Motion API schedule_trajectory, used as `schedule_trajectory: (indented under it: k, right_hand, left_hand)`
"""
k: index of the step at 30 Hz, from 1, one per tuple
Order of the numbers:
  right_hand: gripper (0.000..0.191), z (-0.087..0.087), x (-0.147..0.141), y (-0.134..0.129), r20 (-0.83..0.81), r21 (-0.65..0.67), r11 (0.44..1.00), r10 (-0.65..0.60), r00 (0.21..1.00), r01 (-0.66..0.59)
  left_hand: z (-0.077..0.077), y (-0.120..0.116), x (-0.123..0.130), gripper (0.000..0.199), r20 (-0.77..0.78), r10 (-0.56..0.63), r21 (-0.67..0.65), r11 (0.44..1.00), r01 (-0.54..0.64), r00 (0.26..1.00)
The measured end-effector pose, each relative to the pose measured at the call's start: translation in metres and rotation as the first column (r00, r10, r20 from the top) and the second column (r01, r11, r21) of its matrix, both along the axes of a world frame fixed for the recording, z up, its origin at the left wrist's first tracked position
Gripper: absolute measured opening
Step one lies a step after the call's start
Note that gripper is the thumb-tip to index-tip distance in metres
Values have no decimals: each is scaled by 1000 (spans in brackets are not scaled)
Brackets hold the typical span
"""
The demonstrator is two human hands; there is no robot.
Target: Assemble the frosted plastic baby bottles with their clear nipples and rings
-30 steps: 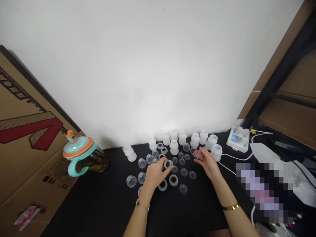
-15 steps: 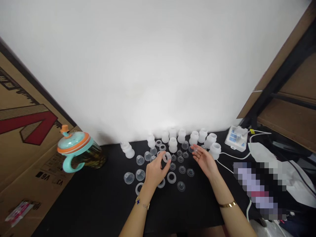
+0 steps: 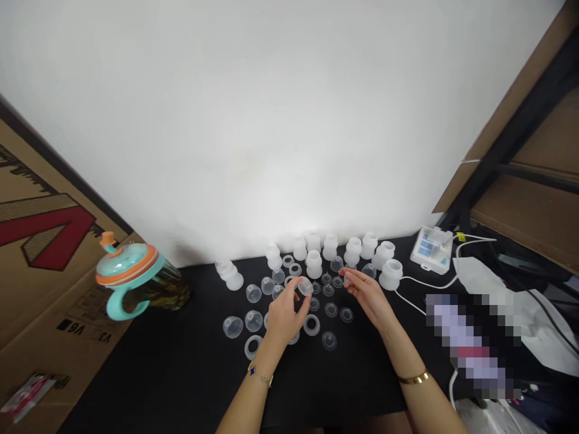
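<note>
My left hand (image 3: 284,313) pinches a translucent screw collar (image 3: 306,286) between thumb and fingers, raised above the black table. My right hand (image 3: 368,295) is closed at the fingertips on a small clear piece (image 3: 347,279), which looks like a bottle nipple but is partly hidden. Under and between the hands lie several clear nipples (image 3: 331,310) with flat round bases. Another collar (image 3: 312,325) rests near my left wrist, and one more collar (image 3: 253,347) lies further left. Clear dome caps (image 3: 254,321) are spread left of my left hand.
Several small white bottles (image 3: 313,264) stand along the wall. One white bottle (image 3: 230,276) lies tilted at the left. A teal-lidded drinking jug (image 3: 131,277) stands by a cardboard box (image 3: 40,301). At the right are a power strip (image 3: 432,250), white cables and crumpled white sheeting (image 3: 479,280).
My right hand has moved left, nearer my left hand, and its fingers have drawn together. The collar in my left hand has tilted. The view has shifted slightly.
</note>
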State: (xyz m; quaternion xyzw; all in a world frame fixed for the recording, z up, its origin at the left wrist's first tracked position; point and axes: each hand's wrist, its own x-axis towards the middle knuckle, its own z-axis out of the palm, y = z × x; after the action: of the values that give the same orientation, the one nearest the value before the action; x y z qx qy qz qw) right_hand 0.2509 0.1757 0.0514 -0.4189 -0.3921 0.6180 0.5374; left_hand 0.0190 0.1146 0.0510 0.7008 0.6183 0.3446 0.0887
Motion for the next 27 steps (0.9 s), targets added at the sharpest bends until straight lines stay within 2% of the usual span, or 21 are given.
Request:
schedule_trajectory:
  k: [8, 12, 17, 23, 27]
  right_hand:
    - [40, 6, -10, -8, 192, 32, 993, 105, 976, -113]
    - [38, 5, -16, -10, 255, 20, 987, 151, 955, -162]
    - [38, -1, -20, -11, 291, 64, 994, 61, 955, -83]
    - [39, 1, -20, -12, 260, 33, 996, 67, 963, -78]
    - [41, 1, -23, -13, 195, 76, 996, 39, 980, -55]
  left_hand:
    - [0, -4, 7, 42, 1, -144, -32, 989, 144, 990]
    - [0, -6, 13, 39, 8, -169, -33, 985, 170, 986]
    - [-4, -5, 15, 38, 20, -145, -39, 989, 146, 989]
    - [-10, -1, 13, 40, 22, -268, 32, 963, 267, 963]
    - [-12, 1, 11, 43, 14, -270, 84, 960, 268, 963]
